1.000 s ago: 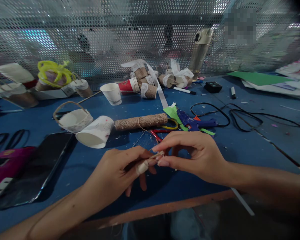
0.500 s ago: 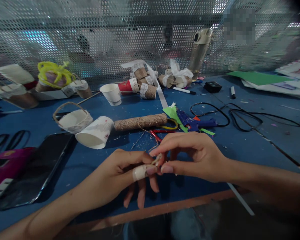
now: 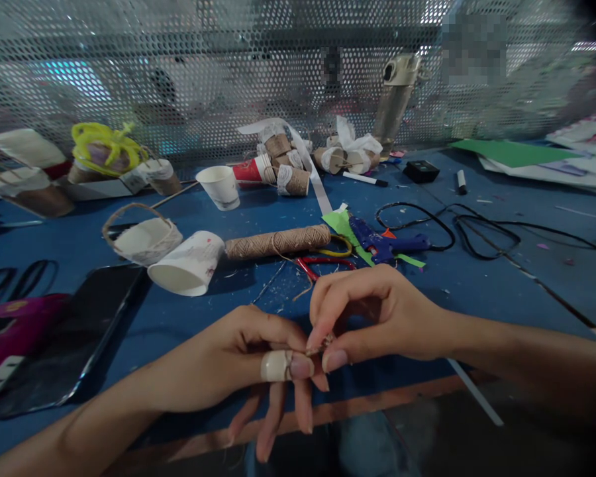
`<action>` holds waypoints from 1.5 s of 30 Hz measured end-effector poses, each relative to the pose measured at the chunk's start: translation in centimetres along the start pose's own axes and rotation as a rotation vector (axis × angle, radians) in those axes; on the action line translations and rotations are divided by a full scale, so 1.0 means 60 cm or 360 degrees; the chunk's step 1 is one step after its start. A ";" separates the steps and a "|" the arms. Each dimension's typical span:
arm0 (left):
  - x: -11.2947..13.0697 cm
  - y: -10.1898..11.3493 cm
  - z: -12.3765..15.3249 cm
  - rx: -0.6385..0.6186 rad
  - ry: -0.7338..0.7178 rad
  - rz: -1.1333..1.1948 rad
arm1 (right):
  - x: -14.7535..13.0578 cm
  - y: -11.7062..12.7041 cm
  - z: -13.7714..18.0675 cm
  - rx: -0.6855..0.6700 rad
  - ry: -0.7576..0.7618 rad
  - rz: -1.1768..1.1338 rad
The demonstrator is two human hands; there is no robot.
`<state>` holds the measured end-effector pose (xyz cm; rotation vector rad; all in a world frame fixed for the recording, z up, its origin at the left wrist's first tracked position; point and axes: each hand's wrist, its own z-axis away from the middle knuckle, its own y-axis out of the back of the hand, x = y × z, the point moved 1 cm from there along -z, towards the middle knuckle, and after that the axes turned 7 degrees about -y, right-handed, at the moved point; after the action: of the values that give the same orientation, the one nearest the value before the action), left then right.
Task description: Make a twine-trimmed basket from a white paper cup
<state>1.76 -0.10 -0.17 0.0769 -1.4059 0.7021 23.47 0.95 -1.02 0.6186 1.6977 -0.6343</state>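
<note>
My left hand (image 3: 228, 361), with a bandage around its thumb, pinches a small piece of twine (image 3: 322, 344) between thumb and forefinger. Its other fingers hang spread below. From the right, my right hand (image 3: 382, 318) grips the same twine with thumb and fingertips, so most of it is hidden. Just beyond the hands lie red-handled scissors (image 3: 322, 266) and a roll of brown twine (image 3: 278, 242). A white paper cup (image 3: 191, 265) rests on its side left of the roll, touching a small white basket with a twine handle (image 3: 149, 240).
A blue glue gun (image 3: 387, 246) with a black cord lies over green paper scraps at right. A phone (image 3: 89, 331) is on the left. Several twine-wrapped cups (image 3: 294, 180) and a bottle (image 3: 395, 99) stand along the perforated metal panel (image 3: 203, 79).
Both hands have come slightly lower, toward the table's front edge. My right fingers have curled in closer around the twine, and my left lower fingers have stretched further down.
</note>
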 end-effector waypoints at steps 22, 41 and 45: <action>-0.001 0.004 0.005 0.0859 -0.0738 -0.1688 | -0.001 -0.004 0.000 0.0481 0.0136 0.0236; 0.003 -0.001 0.009 0.0702 -0.0915 -0.1460 | -0.007 -0.006 0.002 0.0448 0.0099 0.0260; 0.007 -0.003 0.012 0.0786 -0.1198 -0.2041 | -0.005 -0.006 0.005 0.0478 -0.0051 0.0185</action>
<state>1.22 -0.43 0.43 1.6092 -1.4701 -0.1353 23.46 0.47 -0.76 0.9073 1.5360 -0.8184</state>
